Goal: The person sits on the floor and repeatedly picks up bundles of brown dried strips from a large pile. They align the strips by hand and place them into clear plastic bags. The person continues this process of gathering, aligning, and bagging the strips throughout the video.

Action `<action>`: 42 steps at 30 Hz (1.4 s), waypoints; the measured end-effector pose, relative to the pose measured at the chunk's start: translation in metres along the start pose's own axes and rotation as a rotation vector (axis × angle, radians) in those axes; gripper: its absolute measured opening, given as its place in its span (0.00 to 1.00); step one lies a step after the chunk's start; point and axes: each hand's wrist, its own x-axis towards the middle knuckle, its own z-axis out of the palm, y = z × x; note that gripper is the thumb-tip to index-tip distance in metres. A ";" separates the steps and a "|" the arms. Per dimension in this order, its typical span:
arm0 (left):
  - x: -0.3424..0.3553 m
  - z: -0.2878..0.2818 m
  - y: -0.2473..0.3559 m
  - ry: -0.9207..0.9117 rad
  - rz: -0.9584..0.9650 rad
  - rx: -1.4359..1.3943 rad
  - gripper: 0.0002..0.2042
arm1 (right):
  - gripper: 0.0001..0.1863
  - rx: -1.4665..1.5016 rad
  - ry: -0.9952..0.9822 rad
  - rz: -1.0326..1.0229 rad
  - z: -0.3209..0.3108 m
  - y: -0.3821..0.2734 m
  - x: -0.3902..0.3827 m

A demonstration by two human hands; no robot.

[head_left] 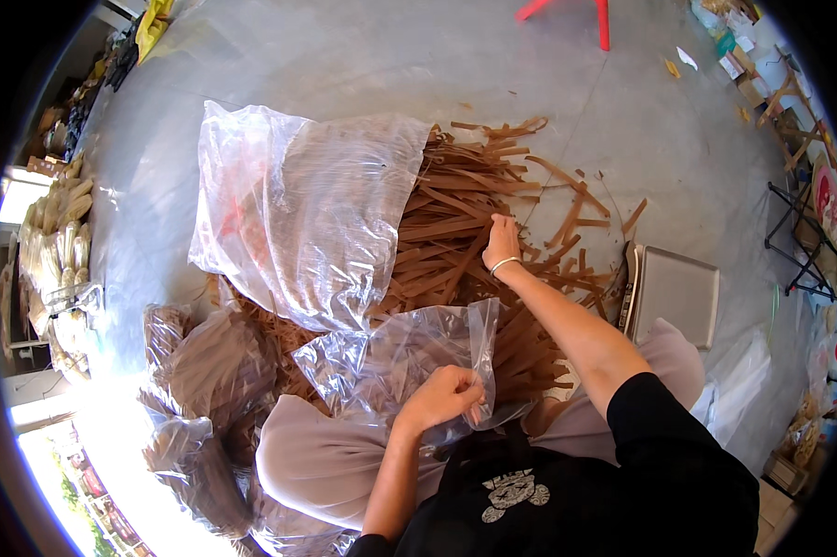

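Observation:
Long flat brown strips [455, 227], dry-looking, lie in a loose heap on the floor in front of my crossed legs. My right hand [502, 243], with a bangle on its wrist, reaches into the heap with curled fingers closed on strips. My left hand [444, 397] is close to my lap, its fingers closed on the edge of a clear plastic bag [390, 357]. Whether that bag holds anything is hard to tell through its glare. A large translucent plastic sheet or bag [335, 204] covers the heap's left part.
Packed plastic bags of brown material [219, 371] are piled left of my knee. To the right lies a shallow grey tray [678, 292], with crumpled clear plastic [739, 385] nearer me. Red stool legs [604, 23] stand far off. Bundled goods [61, 241] line the left side.

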 end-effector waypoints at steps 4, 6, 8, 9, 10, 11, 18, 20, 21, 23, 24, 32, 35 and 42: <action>0.025 -0.001 0.032 0.742 0.056 0.726 0.13 | 0.31 -0.086 0.104 -0.298 -0.012 0.023 0.038; 0.047 -0.009 0.040 0.855 0.194 0.517 0.12 | 0.30 -0.129 0.164 -0.475 -0.014 0.029 0.060; 0.078 -0.020 0.031 0.775 0.253 0.174 0.09 | 0.30 -0.074 0.070 -0.586 -0.020 0.016 0.077; 0.100 -0.022 0.018 0.704 0.230 -0.086 0.07 | 0.30 -0.045 0.021 -0.647 -0.023 0.005 0.085; 0.125 -0.019 0.013 0.608 0.206 -0.336 0.06 | 0.31 -0.075 -0.101 -0.626 -0.027 0.002 0.096; 0.145 -0.016 0.006 0.514 0.176 -0.583 0.05 | 0.32 -0.058 -0.134 -0.581 -0.025 -0.003 0.105; 0.219 -0.039 -0.040 0.551 -0.047 -1.054 0.23 | 0.62 0.024 -0.491 -0.390 0.002 -0.013 0.158; 0.230 -0.045 -0.041 0.570 -0.073 -1.111 0.27 | 0.64 -0.155 -0.621 -0.331 0.004 -0.022 0.154; 0.234 -0.048 -0.043 0.581 -0.086 -1.141 0.30 | 0.64 -0.316 -0.678 -0.331 -0.005 -0.033 0.152; 0.239 -0.050 -0.042 0.549 -0.070 -1.120 0.33 | 0.60 -0.406 -0.680 -0.376 -0.015 -0.032 0.154; 0.241 -0.052 -0.042 0.536 -0.053 -1.124 0.33 | 0.58 -0.451 -0.682 -0.400 -0.019 -0.032 0.154; 0.241 -0.050 -0.038 0.503 0.092 -1.270 0.33 | 0.49 -0.392 -0.809 -0.361 -0.014 0.000 0.125; 0.242 -0.044 -0.029 0.571 0.100 -1.304 0.33 | 0.39 -0.232 -0.529 -0.479 -0.014 0.023 0.097; 0.226 -0.022 -0.007 0.390 0.117 -1.498 0.27 | 0.32 -0.157 -0.620 -0.502 -0.080 0.006 0.052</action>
